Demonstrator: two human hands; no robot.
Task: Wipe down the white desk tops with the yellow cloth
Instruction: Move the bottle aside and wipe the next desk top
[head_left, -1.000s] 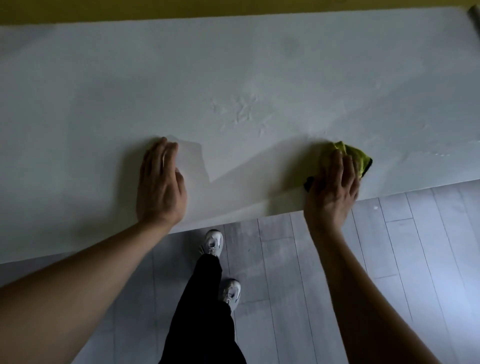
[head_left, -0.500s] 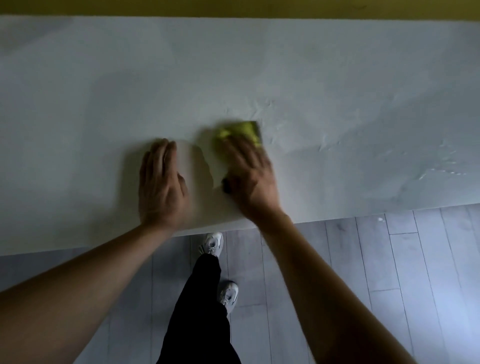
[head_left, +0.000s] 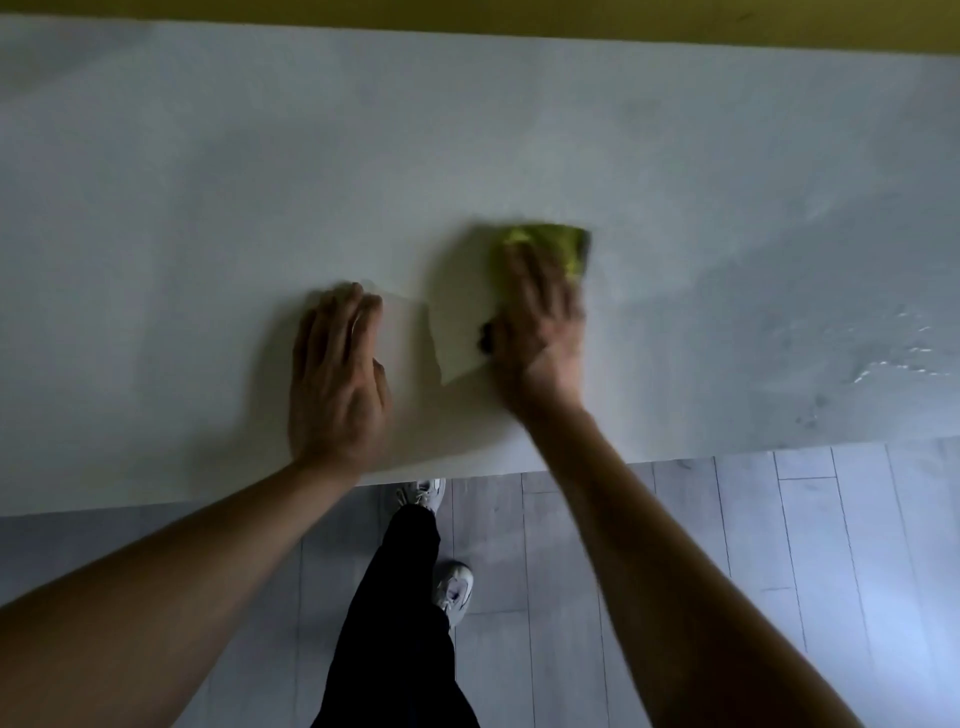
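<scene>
Pressure comes from our flat right hand (head_left: 540, 322) on the folded yellow cloth (head_left: 558, 244); our flat, empty left hand (head_left: 337, 374) braces on the white desk top (head_left: 208, 208).

bare desk top (head_left: 208, 208) around hands (head_left: 337, 374)

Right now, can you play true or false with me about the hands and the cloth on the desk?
1. The right hand presses on the yellow cloth. True.
2. The left hand holds a cup. False: it lies flat on the desk, holding nothing.
3. The cloth lies on the floor. False: it is on the desk.
4. Wet streaks shine at the desk's right side. True.
5. The person wears pale shoes. True.
</scene>
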